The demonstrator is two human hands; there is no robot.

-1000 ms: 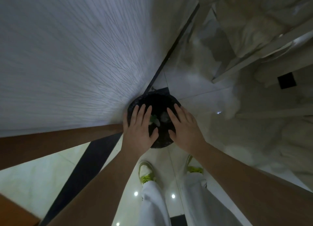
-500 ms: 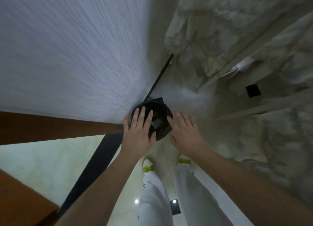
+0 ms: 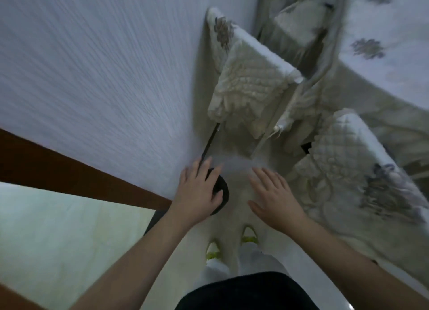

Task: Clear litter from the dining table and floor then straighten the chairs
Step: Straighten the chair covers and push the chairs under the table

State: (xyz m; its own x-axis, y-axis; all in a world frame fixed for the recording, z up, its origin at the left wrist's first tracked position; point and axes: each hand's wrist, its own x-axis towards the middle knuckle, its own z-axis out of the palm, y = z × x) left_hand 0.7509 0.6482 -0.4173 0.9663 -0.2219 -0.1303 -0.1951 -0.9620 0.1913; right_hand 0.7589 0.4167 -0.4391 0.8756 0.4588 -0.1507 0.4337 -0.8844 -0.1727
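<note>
From the head camera I look down along both forearms, and the frame is motion-blurred. My left hand [image 3: 198,191] sits at centre frame, palm down, fingers straight and spread; it lies over the black bin [image 3: 220,191], which shows only as a dark curved rim at the hand's 3 o'clock side. I cannot tell whether the hand touches the bin or hovers above it, and the bin's contents are hidden. My right hand [image 3: 274,198] is just beside it at 3 o'clock, also palm down with fingers straight and spread, holding nothing, apart from the bin. The bin stands on the pale floor [image 3: 58,228] against the white textured wall [image 3: 104,65], by the brown skirting [image 3: 81,182]. At 1 o'clock stands a chair with a quilted cover [image 3: 250,86]; a second covered chair [image 3: 348,170] is at 3 o'clock. The dining table's flowered cloth [image 3: 383,42] fills the 2 o'clock corner. My shoes [image 3: 249,236] show at 6 o'clock.
</note>
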